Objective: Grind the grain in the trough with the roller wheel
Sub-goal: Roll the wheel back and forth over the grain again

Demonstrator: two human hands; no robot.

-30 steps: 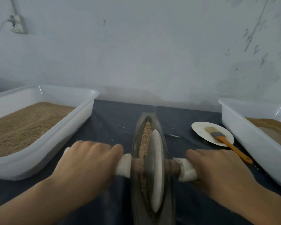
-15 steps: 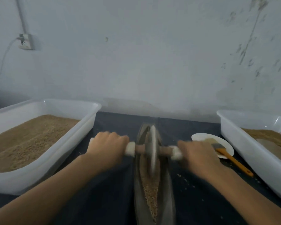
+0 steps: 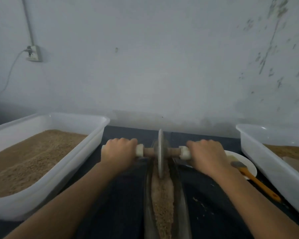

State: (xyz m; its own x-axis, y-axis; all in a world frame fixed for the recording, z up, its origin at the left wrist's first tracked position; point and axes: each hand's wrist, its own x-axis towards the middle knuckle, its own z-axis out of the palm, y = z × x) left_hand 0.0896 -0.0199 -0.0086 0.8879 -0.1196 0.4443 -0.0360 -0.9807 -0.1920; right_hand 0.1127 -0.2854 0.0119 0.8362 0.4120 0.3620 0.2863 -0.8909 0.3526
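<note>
The thin grey metal roller wheel (image 3: 160, 152) stands upright on its edge at the far end of the long, narrow dark metal trough (image 3: 179, 195), near the back edge of the dark tabletop (image 3: 121, 204). Its brown wooden axle (image 3: 149, 152) runs crosswise through the disc, with white wrapped grips at both ends. The wheel sits midway between the two hands, clear of the fingers on either side. Tan crushed grain (image 3: 162, 200) lies along the bottom of the trough, from the wheel toward the near edge.

The left hand (image 3: 118, 153) has its fingers curled tightly over the left grip, knuckles up. The right hand (image 3: 206, 156) wraps the right grip the same way, fingers closed round it.

Along the left edge of the tabletop sits a large white rectangular plastic tub (image 3: 86, 152), filled well up with brown grain (image 3: 28, 161). Along the right edge is a second white plastic tub (image 3: 269, 163), holding a lower layer of similar brown material (image 3: 290, 151). Between the right hand and that tub lies a small white round plate (image 3: 248, 163), and a brush with an orange handle (image 3: 255, 181) rests across it, bristle end on the plate and handle reaching off toward the near right. A few spilled grains (image 3: 199, 203) dot the tabletop just right of the trough.
</note>
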